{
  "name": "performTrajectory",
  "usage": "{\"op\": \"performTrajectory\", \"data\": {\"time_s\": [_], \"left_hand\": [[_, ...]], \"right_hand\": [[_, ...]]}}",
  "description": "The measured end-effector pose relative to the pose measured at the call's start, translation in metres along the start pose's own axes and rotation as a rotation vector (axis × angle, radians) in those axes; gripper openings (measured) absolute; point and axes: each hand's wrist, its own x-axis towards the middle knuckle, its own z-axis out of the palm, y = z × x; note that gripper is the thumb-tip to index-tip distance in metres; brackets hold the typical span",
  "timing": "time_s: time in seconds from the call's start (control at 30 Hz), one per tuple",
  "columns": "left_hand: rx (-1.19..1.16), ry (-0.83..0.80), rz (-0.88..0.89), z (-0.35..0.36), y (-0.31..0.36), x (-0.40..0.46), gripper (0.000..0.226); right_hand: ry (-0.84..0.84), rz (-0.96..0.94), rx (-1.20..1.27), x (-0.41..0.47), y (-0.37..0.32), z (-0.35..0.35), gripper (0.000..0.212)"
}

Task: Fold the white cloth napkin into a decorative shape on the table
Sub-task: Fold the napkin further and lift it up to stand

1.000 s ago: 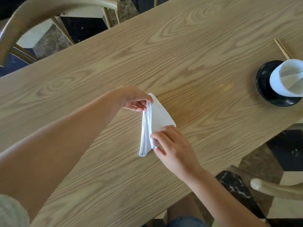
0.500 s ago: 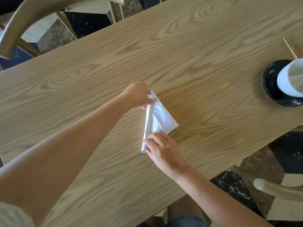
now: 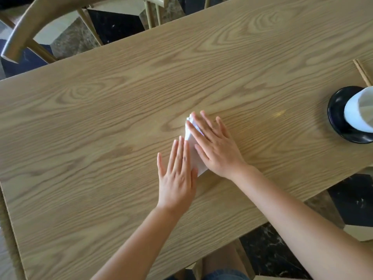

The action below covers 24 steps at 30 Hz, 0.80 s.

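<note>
The white cloth napkin [image 3: 193, 150] lies folded into a narrow triangle on the wooden table [image 3: 101, 122], mostly hidden under my hands. My right hand [image 3: 217, 147] rests flat on it, palm down, fingers spread and pointing to the far left. My left hand [image 3: 177, 174] lies flat beside it, fingers straight, its inner edge overlapping the napkin's left side. Only a strip of napkin between the two hands and its far tip [image 3: 189, 119] show. Neither hand grips anything.
A white cup [image 3: 359, 112] stands on a black saucer [image 3: 336, 116] at the table's right edge, with chopsticks [image 3: 362, 74] behind it. A curved wooden chair back [image 3: 30, 27] sits beyond the far left corner. The table's near edge runs just below my forearms.
Both hands have let go of the napkin's ends and now lie flat on top of it, pressing it down. The napkin lies flat on the table and is mostly covered.
</note>
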Motion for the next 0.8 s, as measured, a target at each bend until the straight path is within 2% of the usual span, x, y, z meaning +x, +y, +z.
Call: {"op": "performTrajectory", "data": {"time_s": [0.1, 0.53, 0.6, 0.7, 0.8], "left_hand": [[0.055, 0.02, -0.006, 0.014, -0.003, -0.005, 0.055], [0.096, 0.01, 0.03, 0.016, -0.008, -0.003, 0.055], [0.098, 0.013, 0.114, 0.012, -0.015, -0.012, 0.053], [0.147, -0.003, 0.34, 0.006, -0.038, -0.027, 0.05], [0.243, -0.054, 0.456, 0.001, -0.053, -0.029, 0.053]], "right_hand": [[-0.085, -0.091, -0.071, 0.006, 0.004, 0.011, 0.054], [-0.128, -0.145, -0.045, 0.015, 0.007, 0.015, 0.057], [-0.175, -0.243, -0.054, 0.014, 0.018, 0.013, 0.06], [-0.314, -0.462, -0.136, 0.026, 0.044, 0.009, 0.064], [-0.34, -0.49, -0.177, 0.031, 0.051, 0.011, 0.064]]}}
